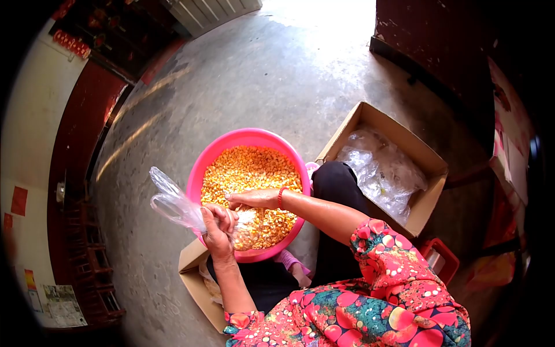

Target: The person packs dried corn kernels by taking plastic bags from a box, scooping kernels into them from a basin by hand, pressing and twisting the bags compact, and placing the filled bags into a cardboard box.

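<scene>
A pink basin full of yellow corn kernels is in front of my knees. Over its near left side, my left hand is closed around a clear plastic bag. The bag's handles stick out to the left of my fist, while its lower part lies over the kernels on the right. My right hand, with a red bracelet at the wrist, reaches across the basin. Its fingers are stretched out low over the kernels beside the bag, pointing toward my left hand, the fingertips partly among the corn.
To the right, a cardboard box holds crumpled clear plastic bags. Another cardboard box is at my left knee, partly hidden. A red container is behind my right arm. Wooden stools line the left wall.
</scene>
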Tool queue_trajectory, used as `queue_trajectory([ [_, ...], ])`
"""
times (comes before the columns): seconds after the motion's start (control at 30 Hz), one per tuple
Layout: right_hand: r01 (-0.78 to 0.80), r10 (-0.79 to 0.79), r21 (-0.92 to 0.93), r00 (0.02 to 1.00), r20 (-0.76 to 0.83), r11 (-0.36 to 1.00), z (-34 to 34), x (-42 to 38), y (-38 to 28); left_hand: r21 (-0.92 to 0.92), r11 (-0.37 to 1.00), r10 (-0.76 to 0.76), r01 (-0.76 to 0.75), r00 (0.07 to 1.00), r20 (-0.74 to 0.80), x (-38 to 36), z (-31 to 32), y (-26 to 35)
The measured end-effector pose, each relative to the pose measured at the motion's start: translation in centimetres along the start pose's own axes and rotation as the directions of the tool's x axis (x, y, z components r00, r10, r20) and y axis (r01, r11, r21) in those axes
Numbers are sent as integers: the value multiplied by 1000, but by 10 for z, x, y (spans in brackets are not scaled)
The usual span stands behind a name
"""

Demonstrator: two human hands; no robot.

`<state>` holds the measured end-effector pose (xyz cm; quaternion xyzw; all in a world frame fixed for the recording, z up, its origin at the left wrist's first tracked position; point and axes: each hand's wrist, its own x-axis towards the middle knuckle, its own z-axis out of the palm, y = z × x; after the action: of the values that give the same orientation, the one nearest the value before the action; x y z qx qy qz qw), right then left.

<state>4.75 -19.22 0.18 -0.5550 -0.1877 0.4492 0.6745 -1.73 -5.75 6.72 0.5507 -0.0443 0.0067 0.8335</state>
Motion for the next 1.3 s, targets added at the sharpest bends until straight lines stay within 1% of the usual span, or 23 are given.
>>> queue_trajectory([
  [0.13,-59,55,60,996,68,996,6,-9,-9,-38,999,-25,26,999,30,2,1,2],
  [0.23,67,-67,1,989,135,998,-5,11,17,-68,997,-29,33,998,64,3,-2,2],
  [0.3,21,-15,-75,997,82,997,-8,5,12,55,998,-4,5,1000,-26,5,-5,0],
  [0.37,-47,38,-117,996,-83,992,-4,-1,1,45,999,-12,15,998,-62,7,-8,-1],
  [0.43,-1,-23,-184,992,-126,983,-7,7,7,82,997,16,-2,987,-162,9,-5,2],
  [0.47,42,-83,-246,983,-162,968,-9,10,9,75,997,19,-6,984,-176,11,-10,2],
  [0.5,42,-85,-251,983,-164,967,-10,8,5,72,997,22,-10,985,-173,12,-11,4],
  [0.6,7,-36,-200,990,-138,980,-7,1,-5,80,997,37,-15,961,-274,17,-8,8],
  [0.67,126,-126,-237,992,18,963,-8,0,-9,69,997,37,-18,954,-298,18,-5,10],
  [0.7,196,-178,-254,980,94,947,-7,-2,-11,59,998,34,-15,946,-323,19,-4,10],
  [0.77,289,-263,-338,957,120,896,-1,-7,-12,49,999,30,-15,946,-324,22,-1,8],
  [0.83,234,-238,-615,968,77,753,7,-15,-19,42,999,25,-12,945,-325,24,1,7],
  [0.87,353,-381,-636,919,100,686,7,-4,0,24,1000,11,-4,944,-330,24,3,7],
  [0.9,353,-381,-636,919,100,686,12,-3,0,5,1000,-3,5,942,-336,25,6,6],
  [0.97,250,-373,-774,928,19,582,18,-3,0,-19,1000,-11,5,940,-341,25,14,2],
  [1.0,287,-502,-803,865,-18,523,23,-3,1,-10,1000,-8,5,940,-340,25,16,0],
  [1.03,285,-501,-803,865,-19,523,22,-1,-1,-1,1000,-6,6,941,-340,26,17,-3],
  [1.1,279,-409,-798,911,44,534,20,1,-8,-19,999,-34,30,954,-296,25,20,-1],
  [1.13,332,-549,-794,836,-2,509,22,1,-2,10,1000,6,-3,956,-293,25,22,-1],
  [1.17,331,-548,-794,836,-3,510,21,3,2,39,999,47,-37,956,-288,26,24,-2],
  [1.2,283,-513,-763,855,-74,581,21,4,2,-28,998,54,-60,984,-170,24,19,3],
  [1.23,232,-472,-726,870,-142,647,20,5,2,-30,998,54,-60,984,-169,23,20,3],
  [1.3,266,-510,-697,844,-165,666,19,2,2,273,920,312,-283,947,-71,19,27,9],
])
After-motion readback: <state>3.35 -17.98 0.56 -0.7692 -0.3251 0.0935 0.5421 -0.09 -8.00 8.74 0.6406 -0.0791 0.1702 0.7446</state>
